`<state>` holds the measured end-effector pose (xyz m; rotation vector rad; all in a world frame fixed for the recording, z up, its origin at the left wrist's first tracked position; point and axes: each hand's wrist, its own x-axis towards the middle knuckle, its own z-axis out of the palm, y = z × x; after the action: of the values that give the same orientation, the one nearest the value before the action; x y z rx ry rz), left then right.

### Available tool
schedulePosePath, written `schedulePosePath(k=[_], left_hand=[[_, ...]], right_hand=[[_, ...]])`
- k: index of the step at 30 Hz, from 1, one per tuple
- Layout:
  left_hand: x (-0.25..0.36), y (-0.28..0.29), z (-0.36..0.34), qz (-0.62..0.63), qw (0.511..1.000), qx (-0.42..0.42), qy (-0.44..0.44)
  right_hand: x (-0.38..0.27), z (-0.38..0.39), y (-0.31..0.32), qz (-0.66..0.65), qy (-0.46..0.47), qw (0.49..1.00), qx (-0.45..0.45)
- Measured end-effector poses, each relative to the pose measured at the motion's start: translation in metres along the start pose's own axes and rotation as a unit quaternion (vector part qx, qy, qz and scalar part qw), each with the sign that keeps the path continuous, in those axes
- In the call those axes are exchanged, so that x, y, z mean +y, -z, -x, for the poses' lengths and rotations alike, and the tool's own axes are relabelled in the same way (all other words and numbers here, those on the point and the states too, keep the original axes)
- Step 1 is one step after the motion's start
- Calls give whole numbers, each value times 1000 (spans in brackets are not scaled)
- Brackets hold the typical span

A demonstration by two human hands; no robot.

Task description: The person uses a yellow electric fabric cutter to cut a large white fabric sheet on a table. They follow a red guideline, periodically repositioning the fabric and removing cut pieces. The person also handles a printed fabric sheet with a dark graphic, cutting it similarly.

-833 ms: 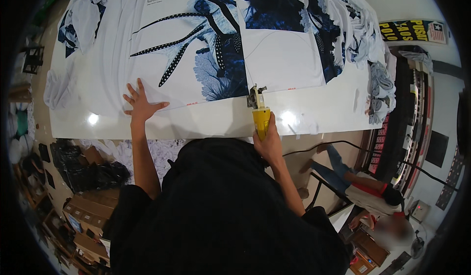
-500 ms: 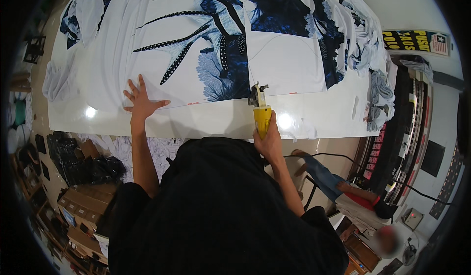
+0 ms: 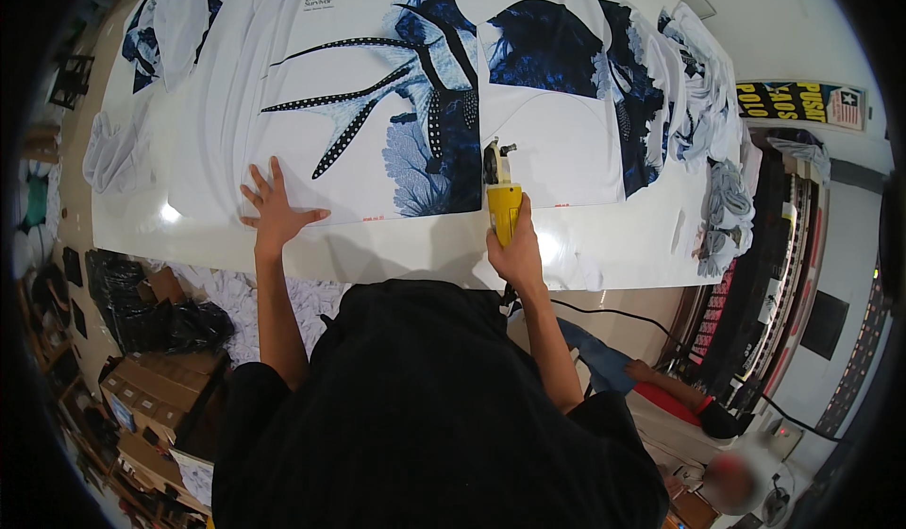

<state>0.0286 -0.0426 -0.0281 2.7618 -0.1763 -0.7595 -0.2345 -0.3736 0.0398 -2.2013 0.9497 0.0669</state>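
Fingers spread, my left hand (image 3: 275,212) presses flat on the lower left part of a white printed fabric (image 3: 349,189) with a blue and black fish-fin pattern. My right hand (image 3: 516,251) is wrapped round the yellow body of an electric rotary fabric cutter (image 3: 504,210). The cutter's head rests on the fabric, just right of the dark blue printed edge, along the line between the fin panel and the white panel (image 3: 552,151) with a dark blue patch. A dark cord runs from the cutter's rear to the right. The blade itself is hard to make out.
Crumpled printed fabric pieces (image 3: 703,85) line the right end of the white table (image 3: 415,251). More cloth (image 3: 118,156) lies at its left. Black plastic bags (image 3: 160,312) and cardboard boxes (image 3: 160,392) stand lower left. Another person (image 3: 670,402) is at lower right, near the power cord (image 3: 623,312).
My right hand has pushed the cutter away from me, from the fabric's near edge up along the panel line. My left hand stays spread on the fabric. The view has shifted slightly.
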Motion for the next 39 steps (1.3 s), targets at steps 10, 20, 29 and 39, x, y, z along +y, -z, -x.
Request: schedulePosePath(k=[10,20,29,39], left_hand=[[5,4,3,9,1000,-8,16],[8,4,2,18,999,-8,26],[15,10,4,7,999,-14,43],[16,10,6,21,999,-17,45]], right_hand=[[-13,-52,3,19,15,1000,4],[-36,-109,9,45,17,999,-2],[-61,-182,17,66,36,997,15],[-74,-245,20,52,84,994,35]])
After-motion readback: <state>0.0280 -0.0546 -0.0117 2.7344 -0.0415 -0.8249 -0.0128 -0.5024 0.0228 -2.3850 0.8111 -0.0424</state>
